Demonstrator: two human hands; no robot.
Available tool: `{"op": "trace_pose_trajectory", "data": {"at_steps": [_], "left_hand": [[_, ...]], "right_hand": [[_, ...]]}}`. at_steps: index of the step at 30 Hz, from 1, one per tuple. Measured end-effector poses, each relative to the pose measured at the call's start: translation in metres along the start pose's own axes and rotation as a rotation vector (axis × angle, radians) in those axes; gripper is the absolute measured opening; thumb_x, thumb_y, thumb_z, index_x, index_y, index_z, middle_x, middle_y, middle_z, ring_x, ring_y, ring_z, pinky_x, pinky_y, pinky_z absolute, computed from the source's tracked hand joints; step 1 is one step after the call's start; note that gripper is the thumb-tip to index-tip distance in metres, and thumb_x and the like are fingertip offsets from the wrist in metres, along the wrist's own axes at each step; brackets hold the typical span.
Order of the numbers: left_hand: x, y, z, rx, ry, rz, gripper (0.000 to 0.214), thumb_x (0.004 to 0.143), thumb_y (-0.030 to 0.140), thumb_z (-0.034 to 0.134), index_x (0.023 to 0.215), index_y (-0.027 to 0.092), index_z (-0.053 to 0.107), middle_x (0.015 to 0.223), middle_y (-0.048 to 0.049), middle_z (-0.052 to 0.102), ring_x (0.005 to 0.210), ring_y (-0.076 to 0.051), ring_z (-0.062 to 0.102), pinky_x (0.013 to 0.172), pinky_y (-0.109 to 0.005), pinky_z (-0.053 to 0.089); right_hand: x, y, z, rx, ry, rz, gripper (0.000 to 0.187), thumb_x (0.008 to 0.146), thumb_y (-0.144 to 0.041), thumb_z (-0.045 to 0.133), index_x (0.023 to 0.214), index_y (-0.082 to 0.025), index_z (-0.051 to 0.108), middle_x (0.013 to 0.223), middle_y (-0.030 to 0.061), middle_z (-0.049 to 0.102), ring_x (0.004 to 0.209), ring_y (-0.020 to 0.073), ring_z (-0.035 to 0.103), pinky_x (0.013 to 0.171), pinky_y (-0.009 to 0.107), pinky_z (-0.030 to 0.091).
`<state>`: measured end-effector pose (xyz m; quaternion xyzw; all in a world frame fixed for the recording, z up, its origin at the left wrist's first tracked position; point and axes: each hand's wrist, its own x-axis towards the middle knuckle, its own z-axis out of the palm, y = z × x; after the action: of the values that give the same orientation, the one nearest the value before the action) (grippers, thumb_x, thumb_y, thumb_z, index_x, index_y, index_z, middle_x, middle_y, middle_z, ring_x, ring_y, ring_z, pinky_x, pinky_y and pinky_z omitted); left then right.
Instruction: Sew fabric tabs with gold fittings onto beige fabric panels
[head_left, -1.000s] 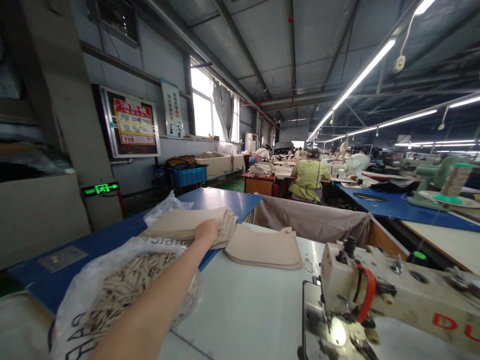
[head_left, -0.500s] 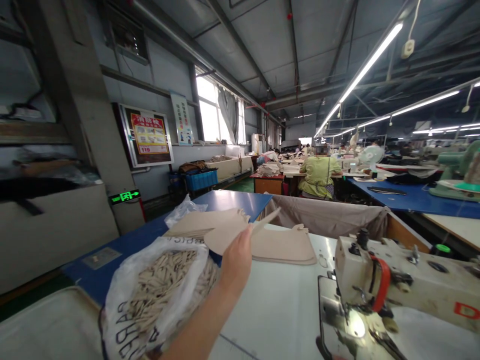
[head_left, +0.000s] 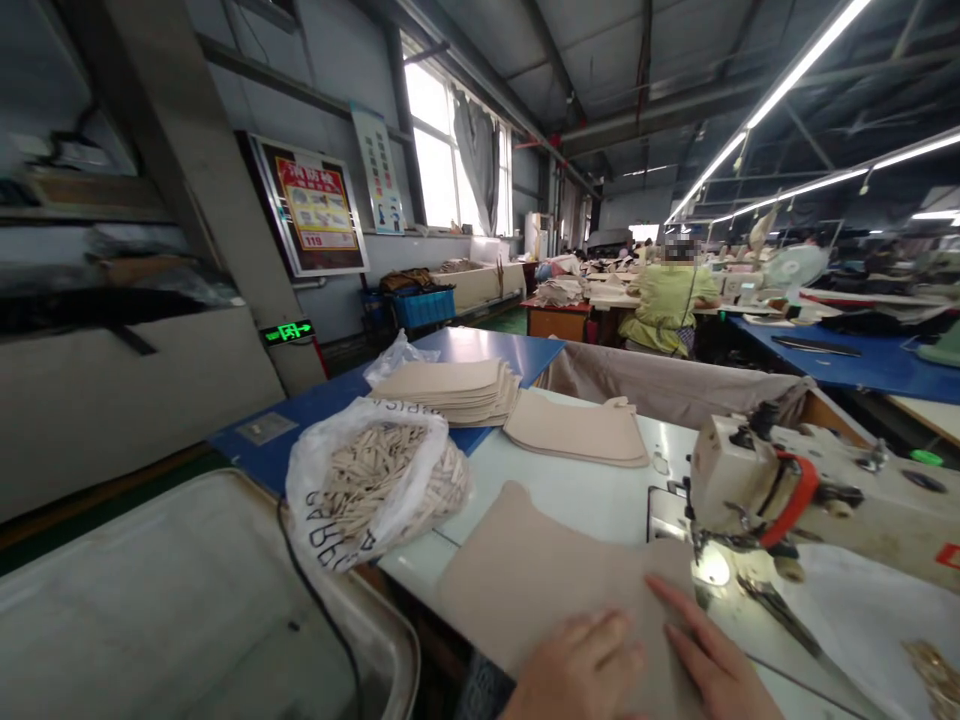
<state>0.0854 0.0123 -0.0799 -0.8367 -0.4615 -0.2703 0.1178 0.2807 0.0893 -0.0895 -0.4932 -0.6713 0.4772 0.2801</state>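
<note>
A beige cut fabric panel (head_left: 540,560) lies flat on the pale sewing table, its right edge close to the sewing machine's lit needle area (head_left: 711,565). My left hand (head_left: 581,665) rests on the panel's near part, fingers laid over it and slightly blurred. To its right, my right hand (head_left: 712,655) touches the panel near its right edge with fingers stretched out and apart. Beyond the panel sits a flat stack of similar beige pieces (head_left: 577,430). Another, thicker stack of beige panels (head_left: 442,385) lies at the far left of the table.
A white plastic bag (head_left: 307,500) full of narrow beige strips stands left of the panel. At lower left is a large pale tray (head_left: 225,600) with a dark cord across it. The sewing machine (head_left: 810,490) occupies the right. A person (head_left: 667,305) in yellow-green sits farther back.
My left hand has come back from the far stack toward me, bringing a beige panel down beside the machine. My right hand has come into view on it. The view has tilted downward.
</note>
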Motion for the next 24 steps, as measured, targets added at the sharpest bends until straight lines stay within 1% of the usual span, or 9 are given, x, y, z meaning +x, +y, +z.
{"op": "trace_pose_trajectory", "data": {"at_steps": [3,7,9,12,16,18,21,23,24], "left_hand": [[0.000,-0.027,-0.033,-0.034,-0.372,-0.352,0.059,0.089,0.054,0.042,0.139,0.022,0.038,0.147,-0.0103,0.033,0.133,-0.026,0.034,0.107,-0.043,0.034],[0.008,-0.044,-0.044,-0.120,-0.522,-0.529,0.058,0.090,0.049,0.042,0.141,0.023,0.035,0.150,-0.0082,0.025,0.139,-0.025,0.021,0.113,-0.049,0.021],[0.015,-0.045,-0.041,-0.130,-0.498,-0.553,0.056,0.090,0.049,0.041,0.139,0.021,0.038,0.149,-0.0093,0.027,0.138,-0.025,0.023,0.113,-0.049,0.021],[0.023,-0.047,-0.036,-0.129,-0.446,-0.551,0.055,0.090,0.047,0.043,0.136,0.017,0.043,0.146,-0.0130,0.033,0.136,-0.026,0.028,0.111,-0.049,0.025],[0.022,-0.066,-0.049,-0.104,-0.305,-0.532,0.044,0.089,0.035,0.048,0.129,0.017,0.051,0.141,-0.0114,0.043,0.131,-0.024,0.038,0.108,-0.045,0.033],[0.019,-0.089,-0.076,-0.046,-0.149,-0.584,0.038,0.090,0.027,0.042,0.124,0.017,0.056,0.135,-0.0095,0.051,0.125,-0.021,0.046,0.106,-0.042,0.036],[0.013,-0.138,-0.134,0.100,0.140,-0.798,0.037,0.090,0.028,0.037,0.116,0.014,0.061,0.123,-0.0087,0.061,0.116,-0.020,0.053,0.104,-0.035,0.039],[0.008,-0.171,-0.171,0.260,0.199,-0.950,0.038,0.089,0.025,0.036,0.117,0.014,0.059,0.124,-0.0083,0.060,0.116,-0.021,0.053,0.102,-0.034,0.039],[0.005,-0.186,-0.186,0.328,0.138,-1.029,0.039,0.088,0.023,0.036,0.119,0.015,0.057,0.124,-0.0086,0.059,0.115,-0.022,0.054,0.101,-0.034,0.039]], "right_hand": [[0.003,0.011,-0.003,-0.085,0.006,-0.063,0.053,0.081,-0.043,0.042,0.125,-0.017,0.057,0.133,0.0068,0.052,0.124,0.0229,0.048,0.106,0.036,0.038],[0.006,0.018,0.000,-0.386,0.261,-0.385,0.044,0.083,-0.032,0.047,0.122,-0.017,0.059,0.134,0.0097,0.051,0.126,0.0257,0.046,0.102,0.037,0.043],[0.006,0.016,0.006,-0.565,0.354,-0.607,0.043,0.083,-0.028,0.049,0.124,-0.016,0.057,0.141,0.0119,0.042,0.129,0.0282,0.041,0.101,0.040,0.043],[0.007,0.014,0.017,-0.836,0.275,-0.872,0.045,0.084,-0.028,0.052,0.128,-0.018,0.054,0.139,0.0143,0.045,0.122,0.0289,0.049,0.093,0.037,0.050],[0.011,0.023,0.026,-1.018,0.188,-0.958,0.047,0.084,-0.040,0.054,0.128,-0.021,0.055,0.124,0.0117,0.059,0.105,0.0266,0.063,0.078,0.032,0.057],[0.012,0.029,0.027,-1.032,0.186,-0.943,0.049,0.085,-0.042,0.053,0.130,-0.022,0.053,0.125,0.0105,0.058,0.106,0.0262,0.062,0.077,0.031,0.057],[0.012,0.034,0.027,-1.035,0.210,-0.970,0.052,0.085,-0.043,0.054,0.132,-0.021,0.051,0.126,0.0106,0.057,0.106,0.0264,0.062,0.077,0.031,0.056],[0.012,0.035,0.027,-1.060,0.223,-0.990,0.054,0.086,-0.043,0.053,0.134,-0.020,0.048,0.127,0.0107,0.056,0.106,0.0260,0.062,0.077,0.030,0.056],[0.012,0.036,0.027,-1.075,0.226,-0.996,0.055,0.086,-0.043,0.053,0.135,-0.020,0.046,0.128,0.0106,0.056,0.107,0.0257,0.062,0.077,0.030,0.056]]}}
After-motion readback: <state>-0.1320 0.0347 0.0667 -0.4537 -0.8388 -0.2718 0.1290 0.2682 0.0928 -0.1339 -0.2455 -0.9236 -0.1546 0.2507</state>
